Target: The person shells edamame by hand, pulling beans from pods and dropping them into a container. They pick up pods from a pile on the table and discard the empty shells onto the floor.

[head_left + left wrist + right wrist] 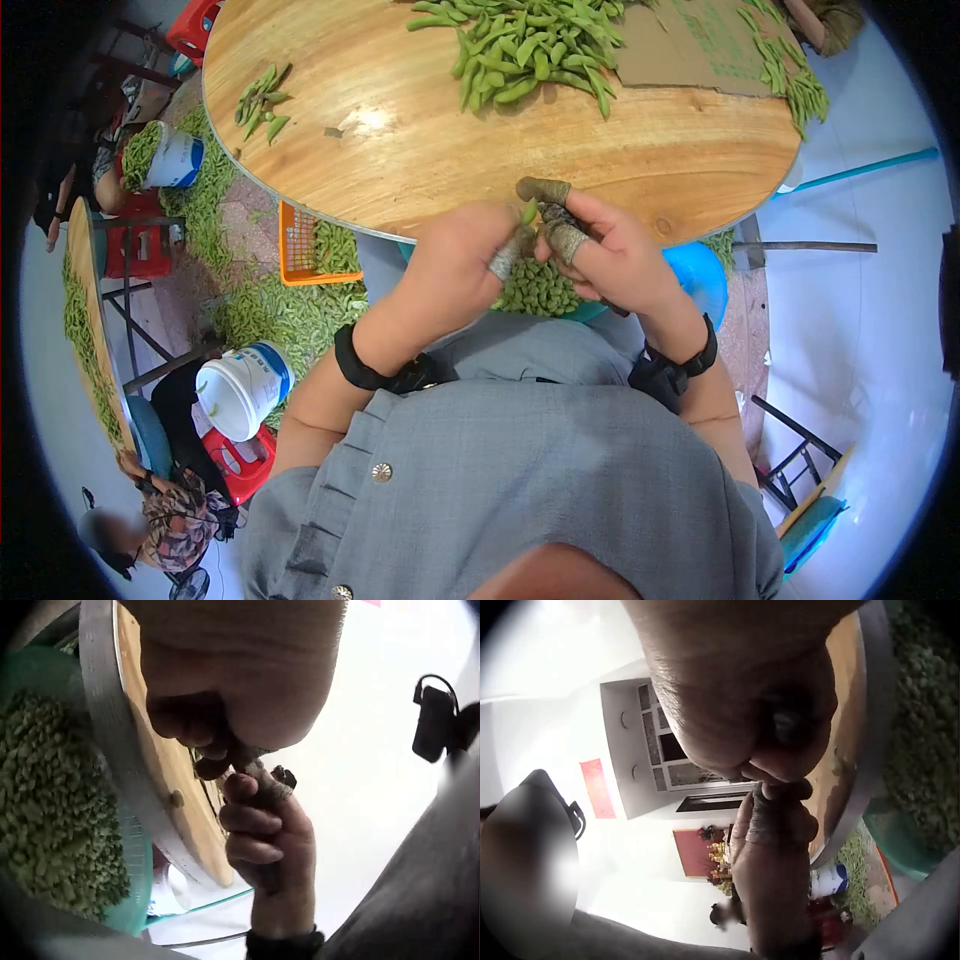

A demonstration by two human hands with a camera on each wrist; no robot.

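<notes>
My left hand (455,255) and right hand (615,255) meet just beyond my lap, at the near edge of the round wooden table (420,180). Between their fingertips they pinch a small green soybean pod (529,212), most of it hidden by the fingers. Grey-green wraps cover the left thumb and some fingers of the right hand. Below them sits a green basin (135,855) holding many shelled green soybeans (535,290). In the right wrist view the left hand (769,840) touches the curled right hand (757,712).
A large heap of soybean pods (535,50) lies on the table beside flattened cardboard (700,50); a smaller pile (262,102) lies left. An orange basket (290,245), white bucket (240,390) and littered pods (250,310) cover the floor to the left. Other people sit nearby.
</notes>
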